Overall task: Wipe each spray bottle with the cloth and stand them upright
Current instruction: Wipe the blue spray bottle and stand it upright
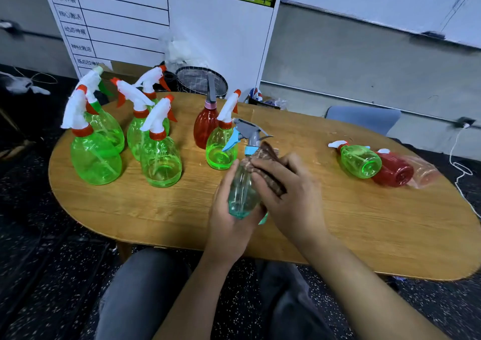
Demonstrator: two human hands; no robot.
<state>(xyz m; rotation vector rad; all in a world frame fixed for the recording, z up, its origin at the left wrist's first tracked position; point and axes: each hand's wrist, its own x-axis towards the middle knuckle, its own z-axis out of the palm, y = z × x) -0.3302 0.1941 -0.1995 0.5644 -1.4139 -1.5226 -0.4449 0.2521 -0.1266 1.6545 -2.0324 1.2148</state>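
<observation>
Both forearms reach forward over table (338,235). Left hand (229,217) cups teal spray bottle (242,191) base, fingers curled round it, bottle tilted above tabletop. Right hand (289,196) presses brown cloth (270,168) against bottle's side, fingers wrapped.
</observation>
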